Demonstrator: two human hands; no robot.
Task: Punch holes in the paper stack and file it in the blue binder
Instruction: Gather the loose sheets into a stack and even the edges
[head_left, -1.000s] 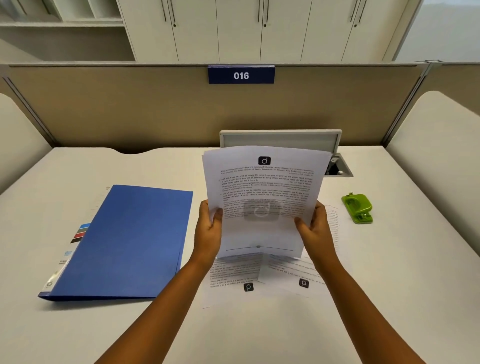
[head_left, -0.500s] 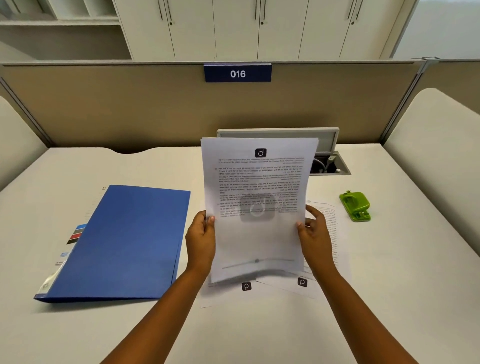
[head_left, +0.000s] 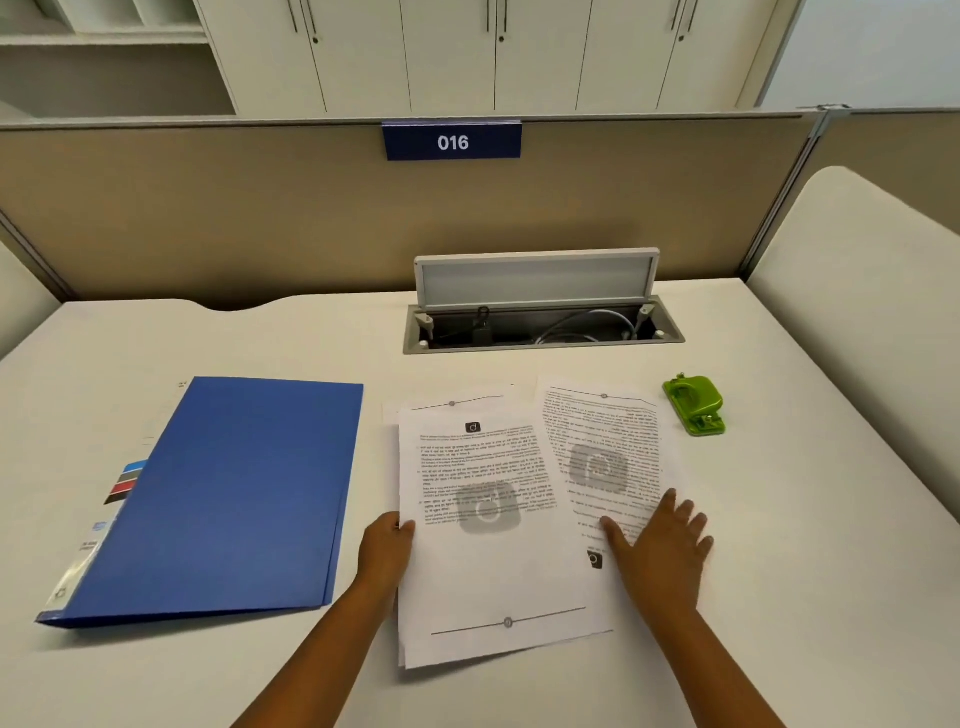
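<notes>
Desk: white desk top (head_left: 779, 597) with a tan wall panel (head_left: 208, 218) behind it and white cupboards (head_left: 447, 52) further back.
Sign: dark blue sign (head_left: 452, 141) on the panel that reads 016.
Cable box: open cable box (head_left: 543, 328) set in the desk, at the back, behind the paper stack, with its lid (head_left: 535, 278) standing up and wires inside.
Paper stack: printed paper stack (head_left: 493, 535) lying flat on the desk in the middle, its text the right way up for the person. The sheets are not quite lined up; edges of lower sheets peek out at the top and the near left corner.
Loose sheet: one more printed sheet (head_left: 602, 447) lies just right of the paper stack, turned upside down and tilted, with the stack's right edge over part of it.
Blue binder: blue binder (head_left: 223, 499) lies closed and flat, left of the paper stack and near it. Colored tabs (head_left: 124, 480) stick out on its far left side.
Hole punch: small green hole punch (head_left: 695, 403) sits right of the paper stack, past the loose sheet, close to that sheet's top corner.
Left hand: left hand (head_left: 387, 548) holds the left edge of the paper stack, thumb on top of the paper and fingers hidden under it.
Right hand: right hand (head_left: 662, 545) lies flat with fingers spread on the loose sheet, right of the paper stack, pressing down and gripping nothing.
</notes>
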